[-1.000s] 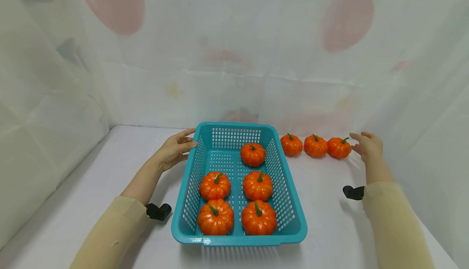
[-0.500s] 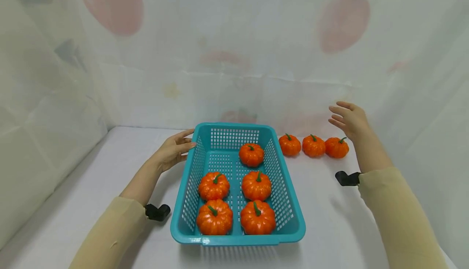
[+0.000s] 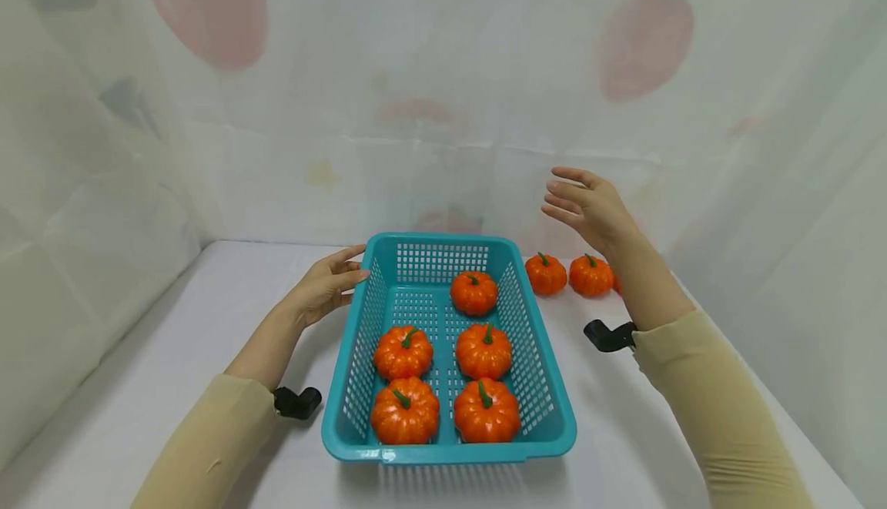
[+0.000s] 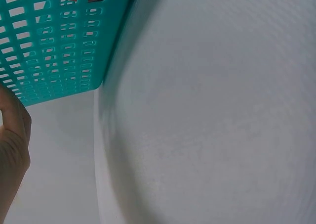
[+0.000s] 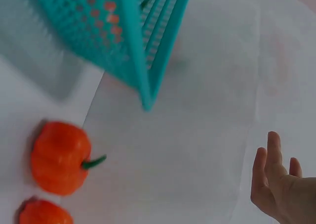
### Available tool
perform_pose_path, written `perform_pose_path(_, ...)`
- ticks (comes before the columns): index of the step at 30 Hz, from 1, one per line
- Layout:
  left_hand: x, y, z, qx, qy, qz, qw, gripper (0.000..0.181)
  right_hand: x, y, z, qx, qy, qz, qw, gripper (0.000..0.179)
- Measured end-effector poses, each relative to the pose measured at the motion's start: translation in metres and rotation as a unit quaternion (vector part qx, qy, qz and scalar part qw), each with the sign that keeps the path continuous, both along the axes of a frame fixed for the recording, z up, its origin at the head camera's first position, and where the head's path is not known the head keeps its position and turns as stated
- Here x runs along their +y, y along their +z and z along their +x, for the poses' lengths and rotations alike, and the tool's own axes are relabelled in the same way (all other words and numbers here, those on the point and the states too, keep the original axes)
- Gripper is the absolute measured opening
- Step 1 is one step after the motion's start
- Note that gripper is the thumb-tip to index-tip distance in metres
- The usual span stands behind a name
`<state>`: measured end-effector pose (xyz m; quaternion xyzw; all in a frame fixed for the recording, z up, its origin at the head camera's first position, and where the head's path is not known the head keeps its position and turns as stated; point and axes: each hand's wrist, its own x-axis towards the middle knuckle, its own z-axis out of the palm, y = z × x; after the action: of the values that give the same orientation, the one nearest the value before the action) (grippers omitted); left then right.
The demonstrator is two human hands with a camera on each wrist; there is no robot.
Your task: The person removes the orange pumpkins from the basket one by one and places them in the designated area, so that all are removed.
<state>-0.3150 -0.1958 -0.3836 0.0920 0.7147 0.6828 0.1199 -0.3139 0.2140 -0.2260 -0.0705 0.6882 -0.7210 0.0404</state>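
A teal plastic basket point(image 3: 450, 453) holds several small orange pumpkins point(image 3: 483, 351) with green stems, two columns of them, and a bare patch shows at its far left. My left hand point(image 3: 324, 287) rests against the basket's left rim near the far corner, thumb at the rim and fingers along the outer wall. Raised over the back right of the table, my right hand point(image 3: 589, 207) has loosely extended fingers and holds nothing. Below it, a row of pumpkins lies outside the basket: one point(image 3: 546, 273) by the basket wall, another point(image 3: 591, 275) beside it, and a third mostly hidden behind the right forearm.
The table point(image 3: 291, 455) has a white cover. A pale printed curtain point(image 3: 416, 108) hangs right behind the basket and the pumpkin row, and also runs along both sides. A black wrist mount point(image 3: 298, 403) juts from the left sleeve, another point(image 3: 610, 336) from the right.
My right hand has lifted away from the right end of the pumpkin row and swung left toward the basket. The left hand and the basket stay in place.
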Motion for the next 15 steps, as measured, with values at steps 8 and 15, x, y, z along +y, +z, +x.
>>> perform_pose_path(8, 0.004, 0.001, -0.001, -0.003, -0.003, 0.006, 1.0, 0.073, -0.039, 0.0, 0.005, 0.002, 0.076, -0.034, 0.9966, 0.059)
perform_pose_path(15, 0.003, 0.001, 0.0, 0.0, -0.006, 0.006, 1.0, 0.073, -0.074, -0.003, 0.007, 0.005, 0.113, -0.022, 0.9934, 0.054)
